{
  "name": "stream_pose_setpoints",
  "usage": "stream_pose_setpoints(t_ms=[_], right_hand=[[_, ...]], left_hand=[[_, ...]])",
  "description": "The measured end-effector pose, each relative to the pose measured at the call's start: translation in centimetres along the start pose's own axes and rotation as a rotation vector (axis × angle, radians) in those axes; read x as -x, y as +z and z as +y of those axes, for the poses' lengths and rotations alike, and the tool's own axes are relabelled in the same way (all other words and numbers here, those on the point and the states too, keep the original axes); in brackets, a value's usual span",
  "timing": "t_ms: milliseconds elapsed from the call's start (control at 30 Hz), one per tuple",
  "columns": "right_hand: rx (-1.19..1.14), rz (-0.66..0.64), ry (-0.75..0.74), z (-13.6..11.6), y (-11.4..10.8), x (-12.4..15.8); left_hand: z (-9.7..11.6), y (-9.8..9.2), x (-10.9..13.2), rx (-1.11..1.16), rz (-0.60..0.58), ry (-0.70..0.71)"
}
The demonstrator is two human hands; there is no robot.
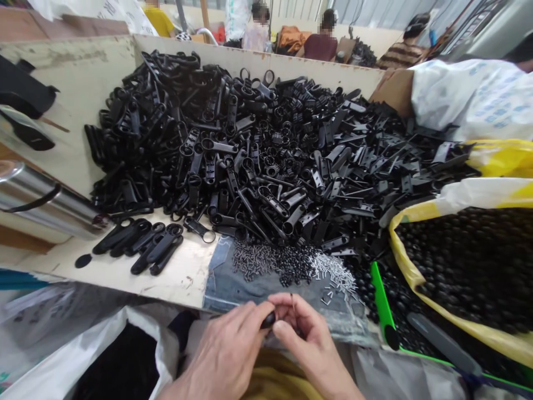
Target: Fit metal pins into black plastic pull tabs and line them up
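I'm holding my left hand (pixel 231 350) and right hand (pixel 312 340) close together, low in front of me, fingertips meeting. The left is lying back-up, thumb and forefinger pinching tight. The right is facing palm inward, its fingers (pixel 300 309) curling into a fine pinch, with both wrists angling toward each other.

parts heap (pixel 266 155) behind pins (pixel 291 266), beads bag (pixel 462 266) right
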State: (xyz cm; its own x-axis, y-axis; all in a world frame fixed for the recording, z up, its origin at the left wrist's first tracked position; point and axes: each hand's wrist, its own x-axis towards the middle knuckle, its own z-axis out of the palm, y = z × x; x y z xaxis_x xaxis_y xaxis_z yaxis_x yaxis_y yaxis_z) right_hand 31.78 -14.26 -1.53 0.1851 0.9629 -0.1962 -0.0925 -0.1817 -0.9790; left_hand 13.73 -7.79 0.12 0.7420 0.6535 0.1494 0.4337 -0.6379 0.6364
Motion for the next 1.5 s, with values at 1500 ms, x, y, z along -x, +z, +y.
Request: stream_pose_setpoints(t_ms=[1500], right_hand=[[0.536,0.097,-0.274,-0.8,-4.4,-0.5]], left_hand=[[-3.9,0.1,-3.4,-0.392,0.227,-0.266]])
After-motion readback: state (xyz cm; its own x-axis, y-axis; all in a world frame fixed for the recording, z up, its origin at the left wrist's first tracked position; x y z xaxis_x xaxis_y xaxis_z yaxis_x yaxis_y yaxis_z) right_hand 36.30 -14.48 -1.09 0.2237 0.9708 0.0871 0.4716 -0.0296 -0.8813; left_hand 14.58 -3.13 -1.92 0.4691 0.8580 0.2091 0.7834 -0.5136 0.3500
